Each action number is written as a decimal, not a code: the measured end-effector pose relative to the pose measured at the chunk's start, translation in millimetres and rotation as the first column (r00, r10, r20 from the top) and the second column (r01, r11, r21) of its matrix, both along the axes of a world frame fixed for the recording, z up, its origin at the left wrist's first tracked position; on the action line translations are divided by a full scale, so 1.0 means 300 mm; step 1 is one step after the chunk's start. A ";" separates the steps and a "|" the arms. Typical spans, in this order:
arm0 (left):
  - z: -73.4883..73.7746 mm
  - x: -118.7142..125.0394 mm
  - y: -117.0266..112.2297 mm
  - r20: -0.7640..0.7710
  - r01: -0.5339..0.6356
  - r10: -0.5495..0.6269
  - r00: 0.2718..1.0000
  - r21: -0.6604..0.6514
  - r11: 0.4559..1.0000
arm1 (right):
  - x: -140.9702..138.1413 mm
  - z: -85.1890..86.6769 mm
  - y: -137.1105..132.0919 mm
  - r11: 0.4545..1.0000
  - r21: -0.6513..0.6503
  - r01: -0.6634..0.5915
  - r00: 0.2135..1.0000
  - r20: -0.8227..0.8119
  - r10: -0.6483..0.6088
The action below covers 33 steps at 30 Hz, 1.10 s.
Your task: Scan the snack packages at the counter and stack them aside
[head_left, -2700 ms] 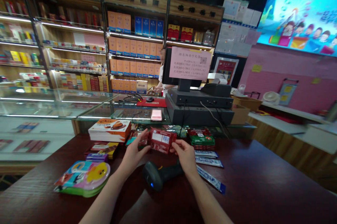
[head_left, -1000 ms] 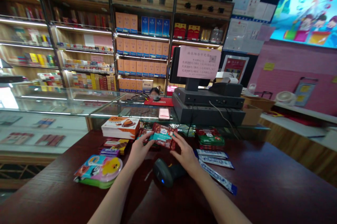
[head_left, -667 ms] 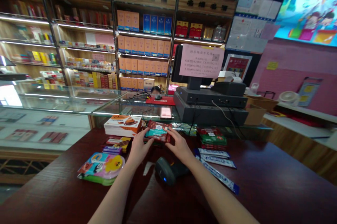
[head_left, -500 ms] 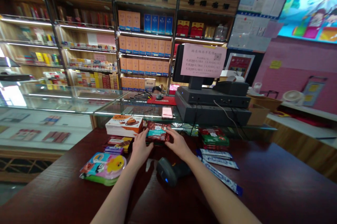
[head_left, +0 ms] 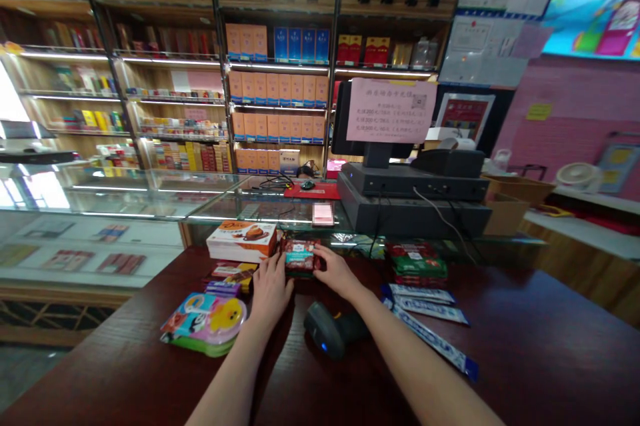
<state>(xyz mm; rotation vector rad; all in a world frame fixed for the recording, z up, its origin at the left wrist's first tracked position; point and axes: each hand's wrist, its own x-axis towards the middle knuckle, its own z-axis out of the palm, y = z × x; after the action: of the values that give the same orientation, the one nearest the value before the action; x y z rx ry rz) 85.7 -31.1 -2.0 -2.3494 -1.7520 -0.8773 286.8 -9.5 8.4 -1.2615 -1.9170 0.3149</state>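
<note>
A red-brown snack packet with a teal label [head_left: 300,253] lies at the back of the dark counter, apparently on top of others like it. My left hand [head_left: 273,285] is beside its left edge, fingers stretched forward and thumb apart, close to the white and orange box [head_left: 243,241]. At the packet's right edge, my right hand [head_left: 337,273] touches it with fingertips, thumb spread away from the fingers. Below the right hand lies a black barcode scanner [head_left: 325,329] with a blue light, partly hidden by my right forearm.
Left are yellow-and-brown packs [head_left: 243,276], a purple pack [head_left: 223,289] and a duck-decorated package [head_left: 205,323]. Right are green-and-red packets [head_left: 417,259] and blue-white sticks [head_left: 435,339]. A cash register [head_left: 415,179] with a monitor stands behind on the glass showcase [head_left: 240,203].
My left hand has slid a little back along the packet's left side, its fingers closer together. The right hand stays at the right edge. The whole view has shifted slightly.
</note>
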 end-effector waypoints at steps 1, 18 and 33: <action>0.003 0.001 -0.003 -0.014 -0.011 0.011 1.000 -0.001 1.000 | -0.002 -0.003 0.002 1.000 0.002 0.000 1.000 -0.007 0.000; 0.069 0.028 -0.061 -0.025 -0.001 0.002 1.000 0.031 1.000 | -0.041 -0.023 0.019 1.000 0.011 -0.002 0.999 -0.042 0.002; 0.065 0.021 -0.060 -0.010 -0.003 0.003 1.000 0.019 1.000 | -0.048 -0.017 0.022 1.000 -0.019 0.007 0.999 -0.051 -0.008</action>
<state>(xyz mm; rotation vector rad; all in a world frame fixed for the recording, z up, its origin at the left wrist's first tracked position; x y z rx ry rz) 91.8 -49.0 17.5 -2.3345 -1.7356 -0.8765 272.4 -2.9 3.3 -1.2615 -1.8695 0.3586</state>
